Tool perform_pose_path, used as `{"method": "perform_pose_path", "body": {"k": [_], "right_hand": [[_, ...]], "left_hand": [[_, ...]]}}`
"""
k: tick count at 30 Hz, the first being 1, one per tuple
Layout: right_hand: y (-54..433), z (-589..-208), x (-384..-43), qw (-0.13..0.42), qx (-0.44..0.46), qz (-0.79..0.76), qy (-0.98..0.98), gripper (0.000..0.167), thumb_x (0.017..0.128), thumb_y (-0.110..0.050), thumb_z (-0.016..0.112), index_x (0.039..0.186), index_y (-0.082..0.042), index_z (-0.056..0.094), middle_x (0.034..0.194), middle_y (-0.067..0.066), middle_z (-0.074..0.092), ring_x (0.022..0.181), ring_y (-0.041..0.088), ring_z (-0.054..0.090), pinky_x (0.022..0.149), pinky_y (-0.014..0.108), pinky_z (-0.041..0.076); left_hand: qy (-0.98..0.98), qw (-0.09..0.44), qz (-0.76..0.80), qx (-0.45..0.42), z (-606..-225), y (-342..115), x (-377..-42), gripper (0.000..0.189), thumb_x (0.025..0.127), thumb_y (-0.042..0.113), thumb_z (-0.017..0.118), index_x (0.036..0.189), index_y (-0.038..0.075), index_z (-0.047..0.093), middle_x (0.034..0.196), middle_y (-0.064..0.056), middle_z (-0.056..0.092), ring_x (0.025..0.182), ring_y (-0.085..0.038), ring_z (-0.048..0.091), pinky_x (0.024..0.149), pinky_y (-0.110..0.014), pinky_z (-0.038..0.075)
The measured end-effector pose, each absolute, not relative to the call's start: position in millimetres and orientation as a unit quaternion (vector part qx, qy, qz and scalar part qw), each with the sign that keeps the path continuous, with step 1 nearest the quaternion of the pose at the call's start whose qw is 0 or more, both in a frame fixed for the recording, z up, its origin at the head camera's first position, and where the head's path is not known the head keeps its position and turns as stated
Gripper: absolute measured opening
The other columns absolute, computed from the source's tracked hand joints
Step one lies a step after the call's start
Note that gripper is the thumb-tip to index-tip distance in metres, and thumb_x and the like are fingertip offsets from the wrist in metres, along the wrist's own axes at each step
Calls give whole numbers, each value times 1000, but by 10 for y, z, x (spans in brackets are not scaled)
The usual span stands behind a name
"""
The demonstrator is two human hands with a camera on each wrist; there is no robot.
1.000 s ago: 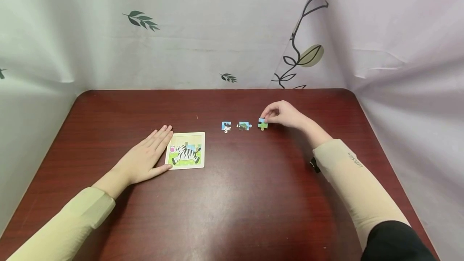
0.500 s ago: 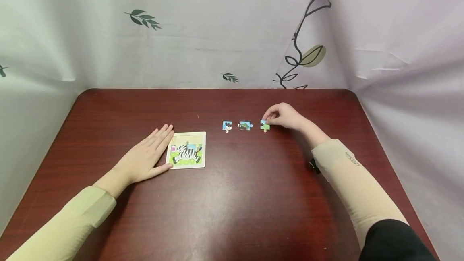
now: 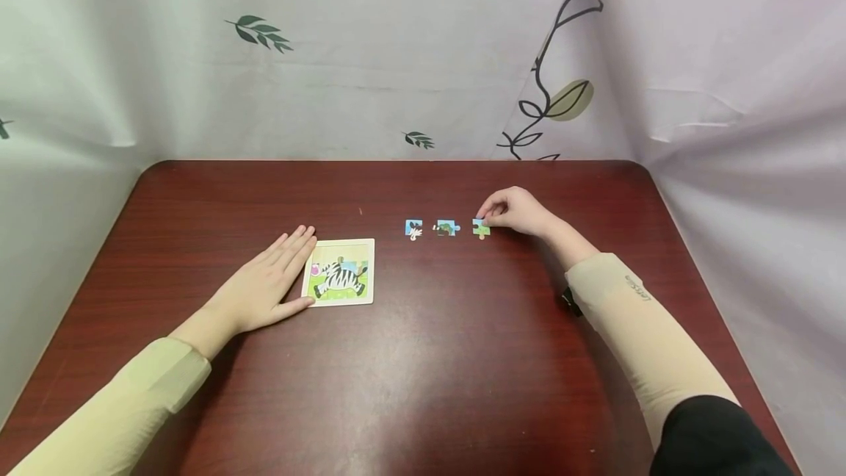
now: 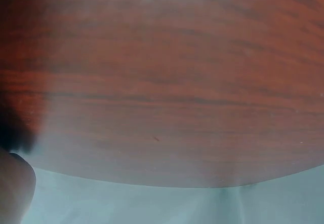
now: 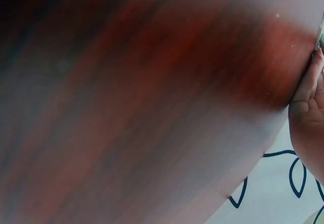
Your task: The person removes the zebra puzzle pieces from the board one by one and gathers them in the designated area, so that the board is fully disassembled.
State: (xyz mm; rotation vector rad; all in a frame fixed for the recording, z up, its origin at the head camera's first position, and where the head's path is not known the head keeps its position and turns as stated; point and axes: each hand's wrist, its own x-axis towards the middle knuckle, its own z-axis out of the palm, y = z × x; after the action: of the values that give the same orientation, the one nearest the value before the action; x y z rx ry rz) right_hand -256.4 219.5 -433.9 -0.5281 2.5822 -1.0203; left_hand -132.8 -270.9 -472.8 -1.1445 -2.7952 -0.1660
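In the head view, my left hand (image 3: 267, 285) lies flat on the table with straight fingers. Its fingers and thumb touch the left side of a pale-framed zebra jigsaw puzzle (image 3: 340, 279). Part of the puzzle's upper area shows bare tan board. My right hand (image 3: 518, 210) pinches a blue and green puzzle piece (image 3: 482, 229) by its upper right corner, on or just over the tabletop. To its left lie a puzzle piece with a dark green bush (image 3: 446, 228) and a puzzle piece with a zebra's dark mane (image 3: 413, 228). The right wrist view shows only part of the right hand (image 5: 309, 112).
The dark red wooden table (image 3: 423, 373) has rounded far corners. A pale curtain (image 3: 370, 57) with leaf prints hangs behind it and along both sides. A dark band (image 3: 571, 301) shows at the right wrist.
The blue and green piece in my right hand has shifted very slightly right and nearer. My left hand and the framed puzzle stay in place. The head view itself moves a little.
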Motion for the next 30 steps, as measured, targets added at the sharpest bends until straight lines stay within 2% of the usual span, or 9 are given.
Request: {"method": "perform_pose_path", "body": {"k": [17,24,30], "right_hand": [[2191,-4337,-2574,161,-184,-369,896,10,92,-1,79,101,0,82,87,8,77,76,8,64,71,17,53],[2179,-4305,-2567,145,-177,-369,901,10,93,-3,79,102,1,82,90,12,79,76,3,65,72,16,53],[2053,-4251,-2525,124,-188,-362,904,10,93,-3,79,102,-1,81,94,15,79,79,8,65,73,17,52]], "left_hand": [[-923,57,-48,-378,-4716,-2706,-1340,99,99,59,61,164,-8,27,172,-27,28,163,-40,25,137,-29,-4],[-922,57,-47,-379,-4725,-2705,-1346,98,99,58,61,163,-9,28,172,-28,28,163,-40,26,137,-27,-6],[-923,56,-45,-378,-4715,-2708,-1336,98,99,58,61,163,-8,27,172,-28,28,162,-41,27,137,-27,-5]]}}
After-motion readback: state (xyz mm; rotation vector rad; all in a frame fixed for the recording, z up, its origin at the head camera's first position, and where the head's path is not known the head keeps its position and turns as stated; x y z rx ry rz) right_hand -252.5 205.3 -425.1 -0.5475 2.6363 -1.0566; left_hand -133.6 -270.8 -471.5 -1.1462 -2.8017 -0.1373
